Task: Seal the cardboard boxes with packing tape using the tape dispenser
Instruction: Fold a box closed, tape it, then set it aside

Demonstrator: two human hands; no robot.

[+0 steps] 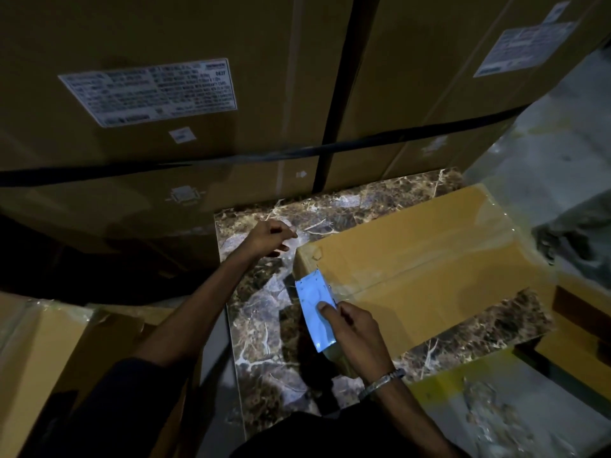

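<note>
We look down on a dim storage space with a dark brown marbled stone floor (264, 312). On that floor lies a flat, light brown cardboard box (416, 259), its top flaps closed and a glossy strip of clear packing tape (429, 272) running along the centre seam toward the far right edge.

At the near left end of that seam our right hand (353, 328) grips a light blue, flat-sided tape dispenser (314, 305). The thumb is pressed on the blue side plate and the other fingers are curled around the far side, so the hand is clamped on the tool. The dispenser's upper end touches the box's left edge, right where the tape line ends. A silver metal bracelet (383, 381) sits on that wrist.

Our left hand (271, 236) hovers above the floor, just beside the box's far left corner and apart from it. Its fingers are loosely curled, with thumb and forefinger drawn close together; we cannot tell whether anything thin is pinched between them.

Behind the floor strip stand tall brown cardboard cartons (165, 153) bound with black straps (340, 94), and a white printed label (152, 90) is stuck on the left one. Another cardboard box wrapped in clear film (43, 342) lies at the lower left.
</note>
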